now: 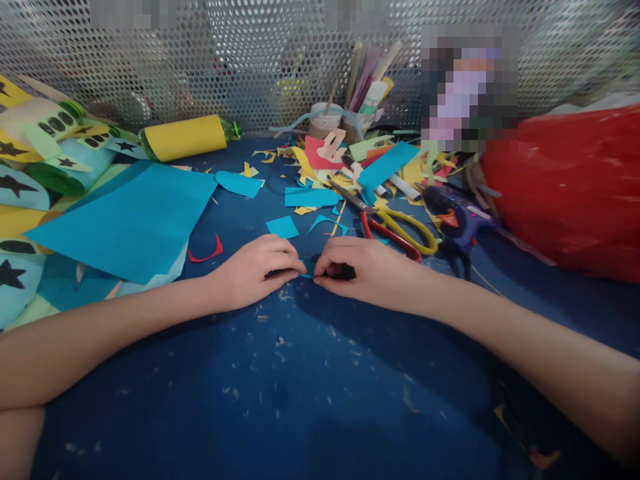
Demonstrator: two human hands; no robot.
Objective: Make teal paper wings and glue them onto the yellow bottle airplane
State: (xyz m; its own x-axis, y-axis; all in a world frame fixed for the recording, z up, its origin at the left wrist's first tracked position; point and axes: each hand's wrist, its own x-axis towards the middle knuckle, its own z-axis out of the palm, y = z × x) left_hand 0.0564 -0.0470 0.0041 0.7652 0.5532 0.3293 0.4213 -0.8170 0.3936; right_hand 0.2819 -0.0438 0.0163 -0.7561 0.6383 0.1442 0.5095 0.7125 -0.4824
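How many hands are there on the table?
2: the left hand and the right hand, nearly meeting mid-picture, with a small blue piece between their fingertips. Beyond the mesh, it's too blurred to tell.

Dim-ish in here; soft shadow on near side of bare R forearm point(480, 293), across speckled dark-blue tabletop point(280, 400). Faint sheen on crinkled red plastic bag point(565, 193). Perforated grey metal screen point(165, 67) slightly blurry, w/ pixelated patches.

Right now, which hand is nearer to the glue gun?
Right. The right hand is left of the glue gun; the left hand is farther left, past the right.
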